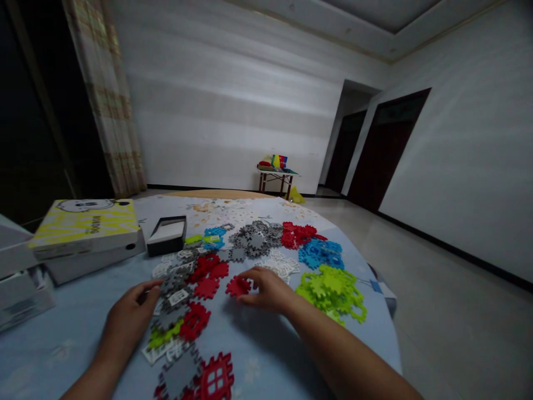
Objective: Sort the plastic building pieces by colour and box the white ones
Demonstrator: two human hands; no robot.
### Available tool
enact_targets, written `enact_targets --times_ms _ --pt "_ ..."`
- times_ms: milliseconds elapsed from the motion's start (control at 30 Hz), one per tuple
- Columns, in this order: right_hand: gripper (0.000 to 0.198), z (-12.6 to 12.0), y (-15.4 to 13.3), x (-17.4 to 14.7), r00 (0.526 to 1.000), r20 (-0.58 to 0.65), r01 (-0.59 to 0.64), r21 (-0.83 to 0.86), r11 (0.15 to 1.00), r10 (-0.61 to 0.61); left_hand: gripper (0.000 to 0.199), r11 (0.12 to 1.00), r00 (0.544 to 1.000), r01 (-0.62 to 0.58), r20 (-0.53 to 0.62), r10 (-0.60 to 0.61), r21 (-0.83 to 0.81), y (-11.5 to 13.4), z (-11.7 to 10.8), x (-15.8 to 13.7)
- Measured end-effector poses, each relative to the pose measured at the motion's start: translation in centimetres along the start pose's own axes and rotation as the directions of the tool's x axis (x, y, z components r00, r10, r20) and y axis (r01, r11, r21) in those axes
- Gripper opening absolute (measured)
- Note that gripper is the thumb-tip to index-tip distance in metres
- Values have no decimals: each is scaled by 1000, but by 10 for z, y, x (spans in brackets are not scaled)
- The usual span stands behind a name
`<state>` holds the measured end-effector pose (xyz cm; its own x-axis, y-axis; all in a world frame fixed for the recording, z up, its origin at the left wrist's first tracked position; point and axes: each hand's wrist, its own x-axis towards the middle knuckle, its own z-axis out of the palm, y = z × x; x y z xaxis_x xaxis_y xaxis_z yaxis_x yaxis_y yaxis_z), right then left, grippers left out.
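Observation:
Between the thumb and fingers of my right hand (264, 290) is a red gear-edged plastic building piece (238, 286), just over the tablecloth. My left hand (131, 314) rests at the left side of the mixed pile, thumb and index finger slightly apart, fingertips beside the grey gear-edged pieces (170, 284); I see nothing held in it. Red pieces (207, 288) lie in the pile between my hands, with white pieces (178, 298) among them. Closer to me are a large grey piece (183, 373) and a red window-like piece (216, 378).
Sorted by colour are a grey heap (256, 239), a red heap (297, 234), a blue heap (320, 254), a green heap (333, 289) and a white heap (278, 265). A black box (166, 244) and a yellow-and-white box (87, 230) stand at the left.

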<state>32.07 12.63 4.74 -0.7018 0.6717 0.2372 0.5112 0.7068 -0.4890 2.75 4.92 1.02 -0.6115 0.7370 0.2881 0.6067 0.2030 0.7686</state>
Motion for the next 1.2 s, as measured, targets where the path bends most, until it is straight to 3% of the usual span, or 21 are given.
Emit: enact_targets --times_ms 200,300,400,467,533,700,900,1033,1200 --pt "39 -52 59 19 973 -92 -224 -150 963 211 34 999 999 -32 -5 32 -3 0 1 1" --pt "39 -82 91 29 860 -369 -432 -158 888 353 31 999 999 -50 -22 50 -2 -4 2 3" --pt "45 -100 113 32 776 -491 -515 -131 847 396 29 999 998 -54 -35 54 -7 -6 3 5" --pt "45 -100 118 30 764 -510 -518 -122 847 394 29 999 998 -50 -34 50 -11 -5 3 5" --pt "41 -90 117 27 788 -491 -484 -123 866 370 30 999 998 -49 -31 48 -15 -5 3 5" --pt "31 -49 87 22 886 -379 -330 -111 937 267 34 1000 999 -27 -23 27 -2 -2 3 3" --pt "29 -6 15 15 983 -168 -73 33 997 78 41 1000 1000 -7 14 7 -31 7 0 -5" --pt "31 18 -29 11 998 9 55 80 995 -56 40 999 1000 -25 -11 25 -39 3 2 -6" --pt "37 45 -53 14 985 101 132 74 988 -139 40 996 999 -51 -8 50 -78 -4 6 -5"
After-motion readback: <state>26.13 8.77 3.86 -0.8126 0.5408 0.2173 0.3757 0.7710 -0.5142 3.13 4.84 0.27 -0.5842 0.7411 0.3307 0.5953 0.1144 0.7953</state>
